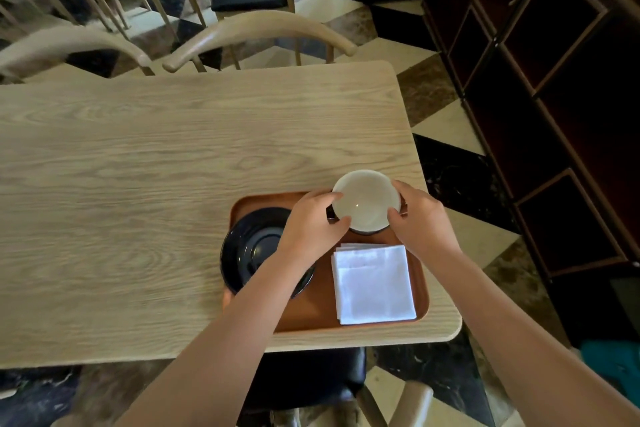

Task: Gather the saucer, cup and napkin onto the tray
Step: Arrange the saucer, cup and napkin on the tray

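Both hands hold the cup from opposite sides: the left hand has its fingers curled over the rim, and the right hand grasps the other side. The cup is at the far edge of the tray, and I cannot tell if its base already rests there or is just above. The black saucer lies on the left part of the tray, and its left rim seems to go over the tray edge. The folded white napkin lies on the tray just on the near side of the cup. The tray sits at the right near corner of the bench. I think the risk is that the cup lands on the far lip of the tray and tips toward the bench. Also the left forearm passes above the saucer and could push it.
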